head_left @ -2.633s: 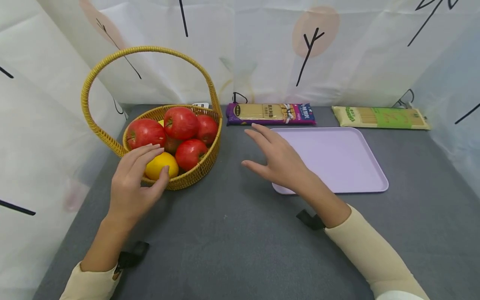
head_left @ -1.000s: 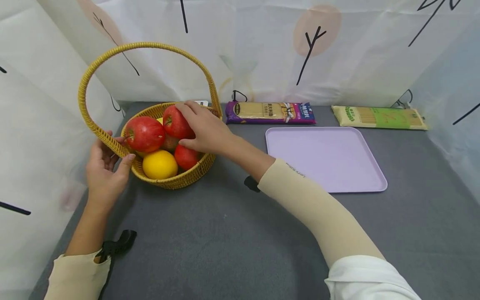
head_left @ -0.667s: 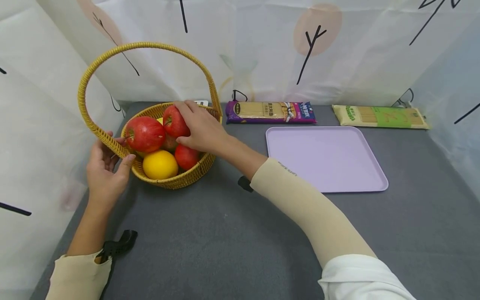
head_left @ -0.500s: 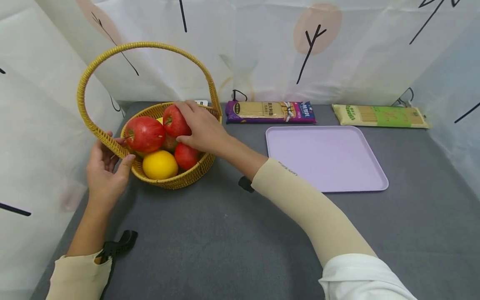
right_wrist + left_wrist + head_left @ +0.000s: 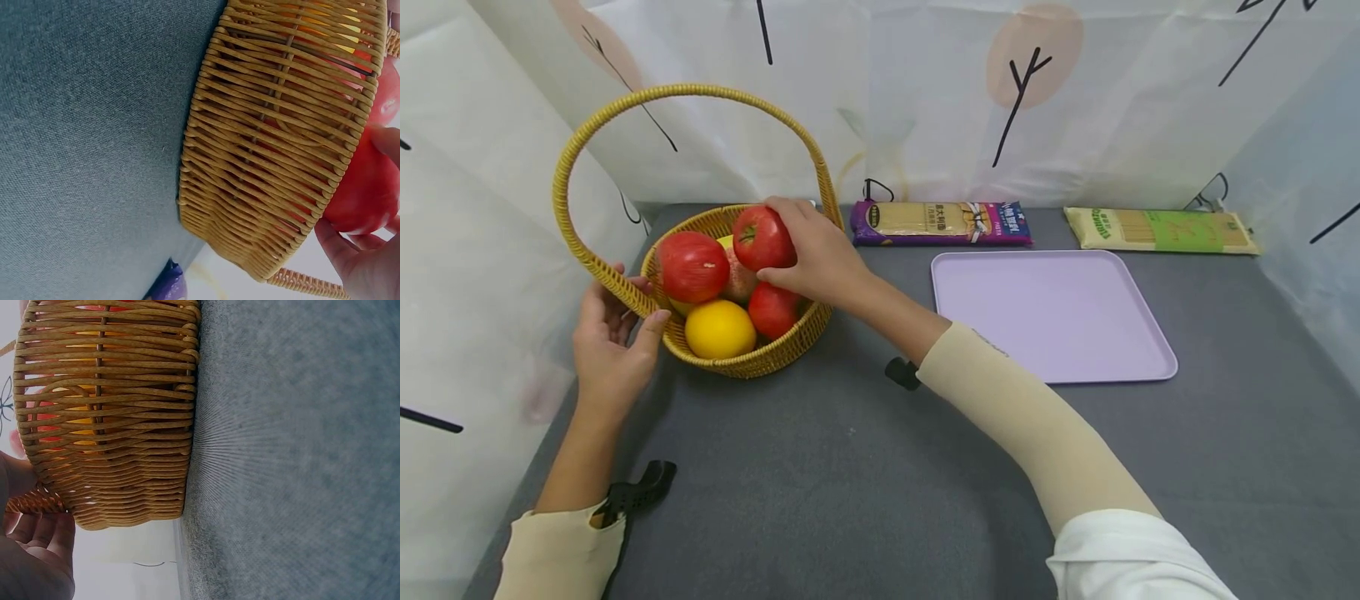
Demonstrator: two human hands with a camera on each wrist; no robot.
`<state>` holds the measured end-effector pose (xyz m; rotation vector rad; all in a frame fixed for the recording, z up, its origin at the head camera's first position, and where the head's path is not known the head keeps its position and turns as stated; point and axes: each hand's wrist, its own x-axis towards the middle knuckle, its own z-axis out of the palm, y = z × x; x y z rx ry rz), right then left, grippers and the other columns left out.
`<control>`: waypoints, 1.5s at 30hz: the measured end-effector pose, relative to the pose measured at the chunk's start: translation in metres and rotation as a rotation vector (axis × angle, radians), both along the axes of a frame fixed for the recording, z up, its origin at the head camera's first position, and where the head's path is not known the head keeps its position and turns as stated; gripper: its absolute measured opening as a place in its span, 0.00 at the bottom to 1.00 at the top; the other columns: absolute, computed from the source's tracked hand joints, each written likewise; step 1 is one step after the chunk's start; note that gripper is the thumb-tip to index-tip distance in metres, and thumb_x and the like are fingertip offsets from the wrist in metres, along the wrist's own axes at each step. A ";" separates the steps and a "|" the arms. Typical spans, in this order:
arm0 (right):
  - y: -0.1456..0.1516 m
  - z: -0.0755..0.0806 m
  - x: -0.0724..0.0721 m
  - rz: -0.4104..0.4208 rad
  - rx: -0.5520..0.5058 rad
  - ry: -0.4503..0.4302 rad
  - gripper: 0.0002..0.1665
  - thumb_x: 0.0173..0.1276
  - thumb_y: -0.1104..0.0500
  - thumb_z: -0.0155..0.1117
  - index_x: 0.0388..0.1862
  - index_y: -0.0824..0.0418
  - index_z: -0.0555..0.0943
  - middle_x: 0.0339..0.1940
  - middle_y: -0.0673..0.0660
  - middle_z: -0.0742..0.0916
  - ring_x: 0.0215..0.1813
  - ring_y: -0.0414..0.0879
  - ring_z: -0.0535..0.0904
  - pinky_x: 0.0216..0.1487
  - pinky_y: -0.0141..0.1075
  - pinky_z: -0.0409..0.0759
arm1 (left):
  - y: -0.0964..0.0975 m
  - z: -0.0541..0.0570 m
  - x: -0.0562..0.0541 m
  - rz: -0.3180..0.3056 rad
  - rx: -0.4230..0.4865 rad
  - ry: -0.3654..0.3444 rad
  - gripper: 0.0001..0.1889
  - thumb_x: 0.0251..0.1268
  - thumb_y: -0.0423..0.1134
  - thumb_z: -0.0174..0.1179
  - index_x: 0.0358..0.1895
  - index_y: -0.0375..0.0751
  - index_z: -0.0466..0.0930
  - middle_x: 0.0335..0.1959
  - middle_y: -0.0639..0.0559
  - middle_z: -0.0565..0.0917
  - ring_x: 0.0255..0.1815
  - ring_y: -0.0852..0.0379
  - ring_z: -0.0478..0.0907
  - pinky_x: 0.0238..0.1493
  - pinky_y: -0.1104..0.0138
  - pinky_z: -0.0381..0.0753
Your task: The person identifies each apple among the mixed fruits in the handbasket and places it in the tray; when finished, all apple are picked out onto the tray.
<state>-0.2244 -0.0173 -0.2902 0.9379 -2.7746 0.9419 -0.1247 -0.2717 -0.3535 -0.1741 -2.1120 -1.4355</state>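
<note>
A yellow wicker basket (image 5: 775, 360) with a tall arched handle holds several fruits. My left hand (image 5: 613, 358) grips the basket where the handle meets its left rim; fingers lie behind it, thumb in front. In the left wrist view that hand (image 5: 40, 556) bends round the handle's base. My right hand (image 5: 823, 262) grips a red apple (image 5: 762, 237) on top of the pile, thumb below and fingers over its far side. Beneath and beside it are a larger red apple (image 5: 694, 267), a lower red apple (image 5: 773, 311), a yellow lemon-like fruit (image 5: 720, 329) and a mottled reddish fruit (image 5: 741, 282).
Right of the basket, a lilac tray (image 5: 1052, 317) lies on the grey table (image 5: 850, 475). Behind are a purple pasta packet (image 5: 940, 223) and a green-and-cream noodle packet (image 5: 1165, 231). A patterned white cloth (image 5: 925, 100) hangs along the back.
Both hands have moved from open above the table and fruit: the left to the basket's handle base, the right onto the top apple. Just now that apple has turned and shifted slightly right.
</note>
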 end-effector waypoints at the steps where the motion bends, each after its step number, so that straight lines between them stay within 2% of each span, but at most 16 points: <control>1: 0.001 0.000 0.000 0.000 -0.007 -0.006 0.49 0.61 0.45 0.75 0.76 0.54 0.62 0.71 0.54 0.72 0.65 0.47 0.71 0.65 0.37 0.74 | 0.000 0.000 0.000 0.001 0.000 -0.002 0.36 0.59 0.15 0.61 0.72 0.36 0.65 0.56 0.47 0.78 0.58 0.53 0.76 0.63 0.69 0.74; 15: 0.009 -0.001 0.007 -0.008 -0.096 -0.046 0.48 0.60 0.47 0.75 0.76 0.53 0.63 0.71 0.53 0.71 0.66 0.44 0.70 0.64 0.38 0.75 | 0.003 0.001 0.000 0.004 -0.008 0.003 0.35 0.59 0.16 0.62 0.71 0.37 0.65 0.58 0.41 0.78 0.58 0.54 0.76 0.62 0.69 0.74; 28: 0.026 -0.009 0.018 0.010 -0.367 -0.059 0.46 0.57 0.51 0.78 0.72 0.56 0.68 0.67 0.53 0.75 0.62 0.44 0.72 0.57 0.37 0.80 | 0.002 0.000 0.001 -0.005 0.008 0.016 0.36 0.59 0.15 0.61 0.71 0.36 0.65 0.58 0.40 0.77 0.59 0.53 0.76 0.63 0.68 0.74; 33: 0.036 -0.010 0.025 0.011 -0.490 -0.116 0.47 0.57 0.53 0.79 0.72 0.57 0.68 0.65 0.52 0.76 0.59 0.43 0.74 0.52 0.34 0.82 | 0.002 0.000 0.001 -0.003 0.012 0.016 0.36 0.59 0.16 0.61 0.72 0.36 0.65 0.58 0.41 0.77 0.59 0.53 0.76 0.63 0.68 0.74; 37: 0.045 -0.011 0.030 0.007 -0.576 -0.159 0.46 0.56 0.55 0.79 0.72 0.57 0.68 0.61 0.52 0.77 0.55 0.44 0.75 0.47 0.35 0.85 | 0.002 0.000 0.001 -0.003 0.014 0.023 0.36 0.59 0.15 0.61 0.71 0.36 0.65 0.57 0.41 0.77 0.59 0.53 0.76 0.63 0.68 0.74; 45: 0.064 -0.011 0.035 -0.041 -0.625 -0.165 0.45 0.57 0.55 0.79 0.71 0.55 0.68 0.62 0.50 0.76 0.54 0.44 0.77 0.48 0.38 0.85 | 0.000 -0.003 0.000 0.001 0.009 0.039 0.36 0.58 0.15 0.61 0.71 0.36 0.65 0.57 0.42 0.78 0.59 0.53 0.76 0.63 0.68 0.74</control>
